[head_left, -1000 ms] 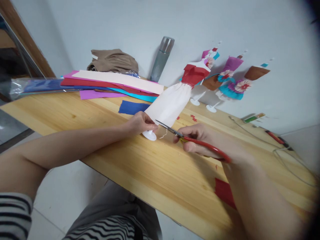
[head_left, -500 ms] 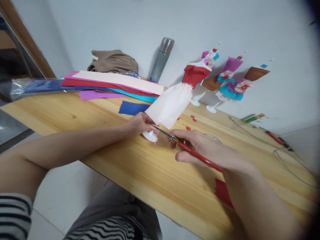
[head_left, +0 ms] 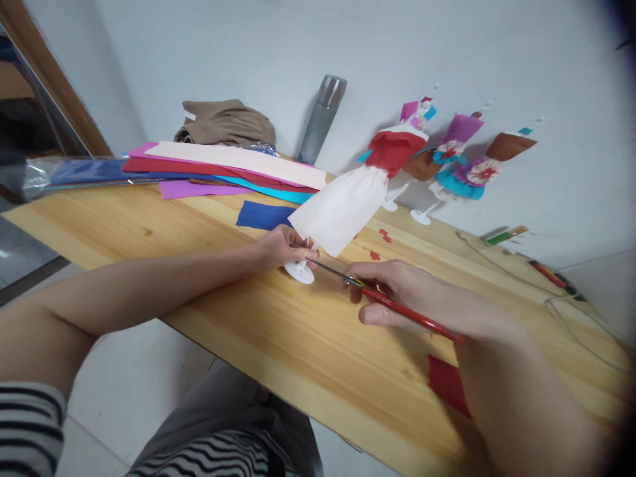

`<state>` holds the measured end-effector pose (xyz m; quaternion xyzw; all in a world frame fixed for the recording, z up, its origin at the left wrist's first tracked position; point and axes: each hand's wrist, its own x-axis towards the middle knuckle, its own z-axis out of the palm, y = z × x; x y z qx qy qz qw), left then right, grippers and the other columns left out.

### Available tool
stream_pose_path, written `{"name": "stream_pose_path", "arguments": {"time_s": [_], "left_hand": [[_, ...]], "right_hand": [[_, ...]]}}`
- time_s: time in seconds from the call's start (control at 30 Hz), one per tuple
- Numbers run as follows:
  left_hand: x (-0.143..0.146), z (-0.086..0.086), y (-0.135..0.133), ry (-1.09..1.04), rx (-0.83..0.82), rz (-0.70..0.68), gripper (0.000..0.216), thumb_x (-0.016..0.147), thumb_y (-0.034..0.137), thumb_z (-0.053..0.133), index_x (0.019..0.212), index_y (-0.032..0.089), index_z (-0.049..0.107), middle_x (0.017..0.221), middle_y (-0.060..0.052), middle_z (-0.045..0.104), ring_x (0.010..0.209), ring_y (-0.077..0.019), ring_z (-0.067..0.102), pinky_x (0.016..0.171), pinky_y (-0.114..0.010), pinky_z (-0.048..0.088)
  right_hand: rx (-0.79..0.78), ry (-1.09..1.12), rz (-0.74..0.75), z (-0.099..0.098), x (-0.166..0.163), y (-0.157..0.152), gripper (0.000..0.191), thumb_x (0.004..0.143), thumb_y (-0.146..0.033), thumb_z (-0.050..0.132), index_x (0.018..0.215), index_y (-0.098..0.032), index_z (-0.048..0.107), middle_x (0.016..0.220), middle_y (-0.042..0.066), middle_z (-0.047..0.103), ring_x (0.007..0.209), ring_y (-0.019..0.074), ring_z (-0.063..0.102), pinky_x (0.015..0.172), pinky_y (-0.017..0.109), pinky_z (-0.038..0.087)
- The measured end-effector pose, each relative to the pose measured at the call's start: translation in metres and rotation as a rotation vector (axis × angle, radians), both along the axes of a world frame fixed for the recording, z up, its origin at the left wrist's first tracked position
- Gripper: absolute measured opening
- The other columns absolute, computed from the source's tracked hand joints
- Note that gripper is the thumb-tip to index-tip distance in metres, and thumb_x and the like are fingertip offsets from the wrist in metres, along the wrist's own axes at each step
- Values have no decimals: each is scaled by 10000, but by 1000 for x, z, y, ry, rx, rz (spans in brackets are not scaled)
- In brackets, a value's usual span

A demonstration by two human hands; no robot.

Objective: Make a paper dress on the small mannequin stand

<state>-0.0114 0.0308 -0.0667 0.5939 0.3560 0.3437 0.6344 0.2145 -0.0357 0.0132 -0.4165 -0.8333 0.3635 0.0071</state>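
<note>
A small dress form wears a red paper bodice (head_left: pixel 395 151) and a pale crepe paper skirt (head_left: pixel 342 207), leaning over its round white base (head_left: pixel 301 273) on the table. Just under the skirt hem, my left hand (head_left: pixel 291 248) is closed around the stand's thin post; the fingertips partly hide it. My right hand (head_left: pixel 397 291) grips red-handled scissors (head_left: pixel 412 317), seen edge-on, their slim blades pointing left. The blade tips end close beside my left fingertips, below the hem; whether they touch anything I cannot tell.
Several more dressed forms, one with a brown top (head_left: pixel 511 146), stand along the wall. Crepe paper strips (head_left: pixel 238 159) are stacked at the back left, near a thermos (head_left: pixel 322 119) and brown cloth (head_left: pixel 226 122). Red scraps (head_left: pixel 384 235), a red piece (head_left: pixel 447 384) and a cutter (head_left: pixel 551 275) lie rightward.
The scissors and my right hand have shifted slightly right and down, away from the hem. The dress form's top has tipped a little to the right, and more of its post shows.
</note>
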Motion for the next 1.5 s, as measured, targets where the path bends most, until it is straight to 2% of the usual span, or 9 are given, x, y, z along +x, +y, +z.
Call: {"name": "stream_pose_path", "arguments": {"time_s": [0.17,0.27,0.5,0.63,0.83,1.17,1.5], "left_hand": [[1,-3,2,73,-57,-45,55,732,109,733,764,89,692,670,-40,723,588,-115,635,597,-229,489],[-1,1,-1,90,-39,-47,15,767,85,697,761,71,696,668,-42,720,603,-103,610,588,-212,442],[-5,5,-2,60,-13,-90,77,798,118,675,746,97,727,673,-26,729,571,-70,542,544,-183,372],[-3,-1,0,-12,-42,-112,120,777,189,716,690,107,710,670,-29,729,556,-67,548,548,-182,391],[-4,-4,0,-32,-102,-99,199,753,288,782,829,111,732,736,-52,749,610,-97,616,580,-205,436],[-6,-1,-3,-27,-96,-105,162,820,278,733,838,117,731,765,-51,753,645,-100,615,619,-217,441],[-4,-6,2,11,-106,-104,164,773,283,764,802,123,743,743,-55,753,635,-106,635,597,-207,461]], "right_hand": [[8,70,18,0,1,0,481,848,-646,634,920,-171,602,767,8,602,612,123,492,525,258,354],[18,107,17,-2,2,0,499,838,-671,634,908,-179,592,738,-2,579,580,114,459,496,253,325],[8,144,6,1,-2,1,571,830,-757,568,817,-186,554,684,-15,517,572,114,426,504,259,317],[-46,237,-39,-5,-4,2,579,828,-757,570,858,-179,565,709,-7,523,594,116,438,513,262,303],[-91,354,-94,-17,2,5,571,851,-723,578,985,-169,615,679,-23,525,533,86,395,474,245,290],[-141,397,-150,-18,5,6,474,853,-632,650,993,-178,649,639,-42,521,465,62,376,415,218,288],[-134,403,-147,-16,4,7,428,862,-594,653,972,-180,649,584,-67,457,453,65,340,408,216,270]]}}
